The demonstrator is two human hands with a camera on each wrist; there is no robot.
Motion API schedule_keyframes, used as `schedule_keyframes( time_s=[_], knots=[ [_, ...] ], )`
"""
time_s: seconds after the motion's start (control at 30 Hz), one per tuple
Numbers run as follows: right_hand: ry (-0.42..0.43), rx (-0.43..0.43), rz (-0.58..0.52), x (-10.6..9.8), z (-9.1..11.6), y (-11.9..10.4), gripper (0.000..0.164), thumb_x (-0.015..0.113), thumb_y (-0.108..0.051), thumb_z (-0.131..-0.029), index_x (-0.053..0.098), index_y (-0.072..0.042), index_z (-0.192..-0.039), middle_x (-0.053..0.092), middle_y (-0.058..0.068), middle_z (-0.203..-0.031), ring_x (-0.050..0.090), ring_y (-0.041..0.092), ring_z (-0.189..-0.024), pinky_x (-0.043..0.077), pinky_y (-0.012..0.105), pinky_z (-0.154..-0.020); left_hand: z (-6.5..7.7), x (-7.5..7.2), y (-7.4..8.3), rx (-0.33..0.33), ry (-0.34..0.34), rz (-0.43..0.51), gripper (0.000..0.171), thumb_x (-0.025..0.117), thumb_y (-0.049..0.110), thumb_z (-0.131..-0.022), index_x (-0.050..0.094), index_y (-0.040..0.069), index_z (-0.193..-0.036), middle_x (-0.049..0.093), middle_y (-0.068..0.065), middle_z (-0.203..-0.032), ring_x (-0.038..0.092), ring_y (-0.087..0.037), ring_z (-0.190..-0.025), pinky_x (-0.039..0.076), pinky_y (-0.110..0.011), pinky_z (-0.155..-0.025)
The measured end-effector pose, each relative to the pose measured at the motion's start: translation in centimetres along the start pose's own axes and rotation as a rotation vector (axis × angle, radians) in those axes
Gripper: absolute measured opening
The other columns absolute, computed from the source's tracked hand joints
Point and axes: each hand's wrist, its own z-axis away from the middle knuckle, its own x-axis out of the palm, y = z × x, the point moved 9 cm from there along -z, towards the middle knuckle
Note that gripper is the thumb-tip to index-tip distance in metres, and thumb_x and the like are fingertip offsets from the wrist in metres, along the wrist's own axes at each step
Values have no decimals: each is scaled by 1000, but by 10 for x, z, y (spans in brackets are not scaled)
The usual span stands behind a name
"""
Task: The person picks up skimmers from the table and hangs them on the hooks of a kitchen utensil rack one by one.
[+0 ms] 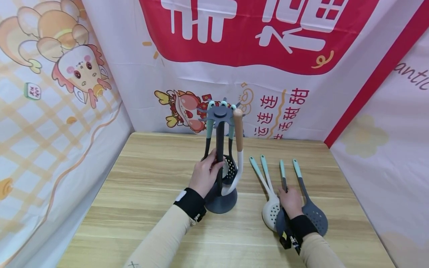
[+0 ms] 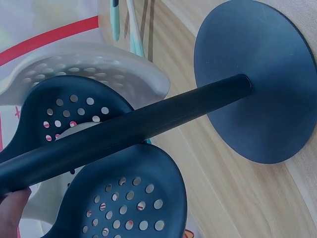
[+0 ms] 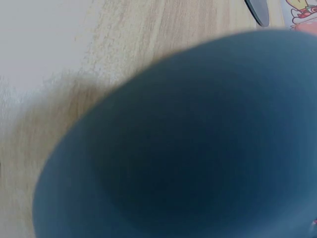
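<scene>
My left hand [image 1: 205, 173] grips the post of a dark utensil stand [image 1: 221, 204], whose round base rests on the table. From the stand's top hang several utensils, among them a dark slotted spoon [image 1: 229, 171] and a white one with a wooden handle [image 1: 239, 130]. In the left wrist view, two dark perforated heads [image 2: 126, 203] and a white perforated head [image 2: 133, 74] surround the post. On the right, my right hand [image 1: 291, 202] holds a dark round-headed utensil [image 1: 281, 222] by its mint-ended handle. Its smooth head fills the right wrist view, blurred.
Left of my right hand lie two white utensils with mint handle ends, the upper a slotted spoon [image 1: 270, 213]. A dark slotted turner [image 1: 315, 216] lies to its right. Printed cloth [image 1: 207, 80] hangs behind the wooden table [image 1: 151, 178] and at both sides.
</scene>
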Motion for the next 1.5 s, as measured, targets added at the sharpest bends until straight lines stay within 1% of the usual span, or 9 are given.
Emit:
schedule_keyframes(
  time_s=[0.13, 0.37, 0.63, 0.8, 0.9, 1.0, 1.13, 1.33, 1.5],
  knots=[
    [12, 6, -7, -1, 0, 0, 29, 51, -21, -102, 50, -1, -82, 46, 8, -66, 45, 21, -55, 34, 28, -50, 0, -1, 1, 0, 12, -11, 29, 65, 10, -96, 60, 5, -124, 75, -11, -104, 74, -25, -93, 62, -37, -80],
    [22, 12, 0, -3, 1, 1, 27, 51, -21, -102, 55, 2, -88, 51, 11, -68, 48, 22, -57, 35, 28, -51, 1, -3, 1, -22, 25, -19, 35, 65, 14, -96, 60, 4, -128, 75, -11, -107, 74, -25, -97, 62, -35, -81],
    [30, 8, 9, -5, 6, -4, 28, 51, -18, -102, 60, 8, -107, 57, 16, -75, 52, 24, -61, 36, 28, -50, 2, -4, -2, -65, 36, -8, 44, 65, 17, -95, 57, 6, -137, 74, -11, -109, 73, -24, -98, 61, -33, -82],
    [36, 18, 7, -4, 6, -5, 25, 53, -18, -101, 60, 5, -105, 55, 11, -71, 50, 21, -56, 37, 28, -49, 3, -5, -1, -61, 57, -3, 47, 65, 17, -95, 55, 7, -139, 74, -11, -108, 74, -24, -97, 61, -32, -82],
    [31, 34, -10, -3, 7, -4, 26, 53, -19, -101, 60, 5, -109, 55, 10, -71, 50, 18, -54, 37, 27, -47, 3, -7, 0, -47, 80, 1, 46, 67, 14, -94, 57, 6, -138, 75, -12, -105, 74, -24, -95, 61, -32, -81],
    [26, 50, -31, -3, 8, -3, 34, 53, -19, -101, 58, 7, -123, 56, 10, -72, 49, 17, -52, 37, 27, -45, 3, -8, 1, -36, 103, 0, 46, 70, 11, -91, 59, 5, -135, 75, -12, -102, 74, -24, -91, 62, -32, -79],
    [38, 63, -49, -4, 10, -4, 41, 53, -18, -101, 53, 7, -132, 58, 11, -76, 48, 17, -53, 37, 27, -44, 3, -9, 3, -25, 119, -4, 45, 72, 11, -89, 61, 4, -132, 75, -12, -99, 74, -23, -88, 62, -32, -78],
    [54, 40, -63, -4, 15, -10, 40, 53, -17, -101, 54, 8, -132, 60, 15, -81, 51, 19, -57, 38, 26, -46, 4, -11, 3, -4, 149, -6, 35, 73, 11, -88, 65, 4, -122, 75, -12, -98, 75, -24, -89, 62, -34, -78],
    [37, 43, -86, -3, 19, -12, 41, 50, -19, -102, 53, 8, -133, 59, 15, -83, 51, 19, -59, 38, 27, -47, 6, -12, 4, -1, 153, -18, 35, 73, 13, -89, 66, 4, -121, 76, -11, -98, 75, -24, -90, 61, -32, -78]
  ],
)
